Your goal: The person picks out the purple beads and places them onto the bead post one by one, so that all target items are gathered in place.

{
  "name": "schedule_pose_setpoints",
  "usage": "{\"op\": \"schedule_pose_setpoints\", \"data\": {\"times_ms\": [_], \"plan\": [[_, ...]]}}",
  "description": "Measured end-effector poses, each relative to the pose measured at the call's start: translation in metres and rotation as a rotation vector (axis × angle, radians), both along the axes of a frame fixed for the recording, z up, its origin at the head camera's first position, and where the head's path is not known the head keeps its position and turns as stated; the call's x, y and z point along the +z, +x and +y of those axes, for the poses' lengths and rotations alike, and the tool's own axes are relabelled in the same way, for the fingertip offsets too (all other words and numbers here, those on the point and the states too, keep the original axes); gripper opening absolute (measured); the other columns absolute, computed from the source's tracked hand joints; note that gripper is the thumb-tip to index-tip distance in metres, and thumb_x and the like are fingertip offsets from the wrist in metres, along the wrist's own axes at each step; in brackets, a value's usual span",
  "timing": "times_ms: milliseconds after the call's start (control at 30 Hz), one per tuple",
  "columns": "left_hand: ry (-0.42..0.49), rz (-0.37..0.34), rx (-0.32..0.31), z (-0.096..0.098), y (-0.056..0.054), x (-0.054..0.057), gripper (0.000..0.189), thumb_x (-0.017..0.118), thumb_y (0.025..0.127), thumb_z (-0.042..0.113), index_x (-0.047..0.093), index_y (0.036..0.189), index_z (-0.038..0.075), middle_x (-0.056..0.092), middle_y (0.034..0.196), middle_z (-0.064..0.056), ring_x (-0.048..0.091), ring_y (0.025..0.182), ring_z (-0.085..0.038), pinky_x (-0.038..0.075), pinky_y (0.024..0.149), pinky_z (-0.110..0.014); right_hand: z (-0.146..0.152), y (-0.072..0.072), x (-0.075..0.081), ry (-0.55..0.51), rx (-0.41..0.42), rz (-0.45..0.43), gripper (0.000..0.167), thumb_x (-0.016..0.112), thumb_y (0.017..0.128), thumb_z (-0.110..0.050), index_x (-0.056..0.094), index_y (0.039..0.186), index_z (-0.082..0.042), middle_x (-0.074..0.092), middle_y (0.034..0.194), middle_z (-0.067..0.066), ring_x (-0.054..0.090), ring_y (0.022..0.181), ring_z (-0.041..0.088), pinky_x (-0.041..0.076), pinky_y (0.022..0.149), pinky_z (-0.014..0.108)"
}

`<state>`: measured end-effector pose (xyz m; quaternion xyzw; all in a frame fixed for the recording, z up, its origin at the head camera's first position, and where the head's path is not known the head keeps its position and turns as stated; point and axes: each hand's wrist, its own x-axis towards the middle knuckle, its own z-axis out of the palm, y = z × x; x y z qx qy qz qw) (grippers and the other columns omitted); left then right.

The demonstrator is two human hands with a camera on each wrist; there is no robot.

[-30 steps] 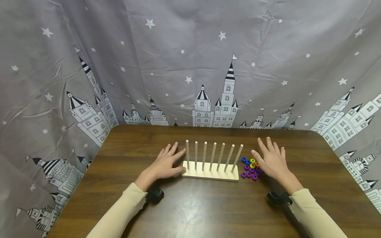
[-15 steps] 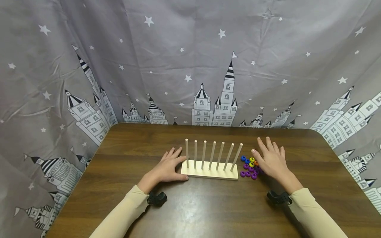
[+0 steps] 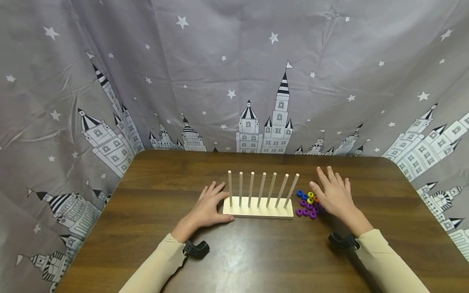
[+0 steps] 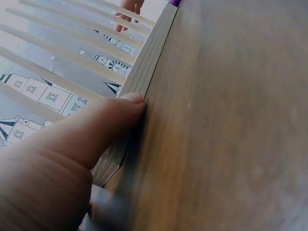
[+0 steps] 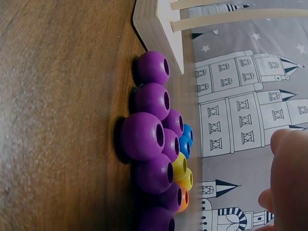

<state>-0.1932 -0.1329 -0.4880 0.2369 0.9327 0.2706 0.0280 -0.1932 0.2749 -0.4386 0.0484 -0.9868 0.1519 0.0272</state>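
Note:
A pale wooden peg stand [image 3: 258, 211] with several upright rods stands mid-table in the head view. At its left end my left hand [image 3: 207, 208] grips the base, thumb along the front edge and fingers round behind the end. The left wrist view shows the thumb [image 4: 91, 130] pressed to the base's front face [image 4: 153, 53]. Right of the stand lies a cluster of round holed beads, with purple beads [image 5: 142, 136], blue beads [image 3: 299, 193], yellow beads [image 3: 310, 195] and an orange bead [image 5: 183, 199]. My right hand [image 3: 336, 197], fingers spread, hovers over the cluster's right side, partly hiding it.
The brown wooden table [image 3: 234, 260] has rounded far corners. Behind it hangs a grey curtain [image 3: 205, 53] printed with stars and castles. A black wrist device [image 3: 198, 249] sits on the left wrist, another black device [image 3: 343, 241] on the right.
My left hand has slid right, its thumb now further along the stand's front edge. The stand has turned slightly, its front edge now more level in view. My right hand stays put.

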Motion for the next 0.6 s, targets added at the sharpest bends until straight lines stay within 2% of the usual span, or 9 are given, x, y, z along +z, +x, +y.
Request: {"op": "schedule_pose_setpoints", "data": {"times_ms": [600], "plan": [[-0.012,-0.004,0.014,0.0002,-0.0004,-0.0004,0.076,0.083,0.074,0.05,0.063,0.134,0.009,0.039,0.162,-0.02,0.022,0.155,-0.046,0.014,0.126,-0.067,0.0086,0.0054,0.0013,-0.086,0.003,0.022,0.068,0.034,0.108,-0.048,0.032,0.158,-0.002,0.025,0.161,0.037,0.028,0.143,0.064,0.013,0.116,0.08]]}}
